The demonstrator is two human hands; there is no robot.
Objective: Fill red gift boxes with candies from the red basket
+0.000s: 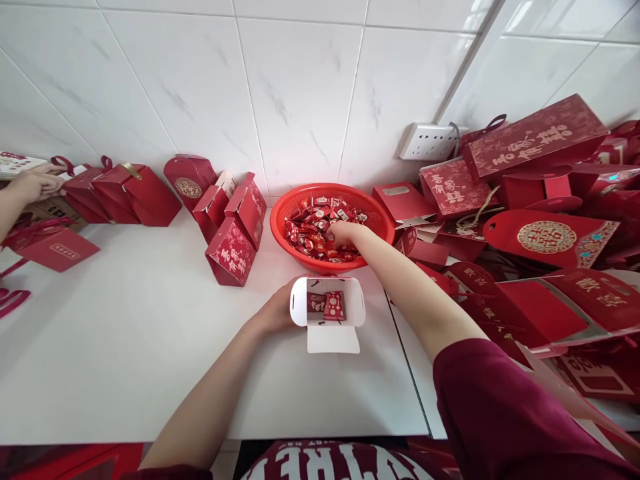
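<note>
A small gift box (353,300), white inside with its flaps folded out, stands open in front of me. Two red wrapped candies (334,305) lie in it. My left hand (280,307) is closed around the box's left side, its fingertips hidden behind it. Just beyond the box is a red plastic basket (381,223) holding many wrapped candies (313,233). My right hand (343,233) reaches down into them with curled fingers. Whatever its fingertips pinch is hidden among the wrappers.
Red gift boxes (233,250) stand left of the basket, with more boxes (135,193) farther left. Another person's hand (37,183) touches things at the far left. A pile of red boxes (545,233) crowds the right side. A white power strip (430,141) is against the tiled wall.
</note>
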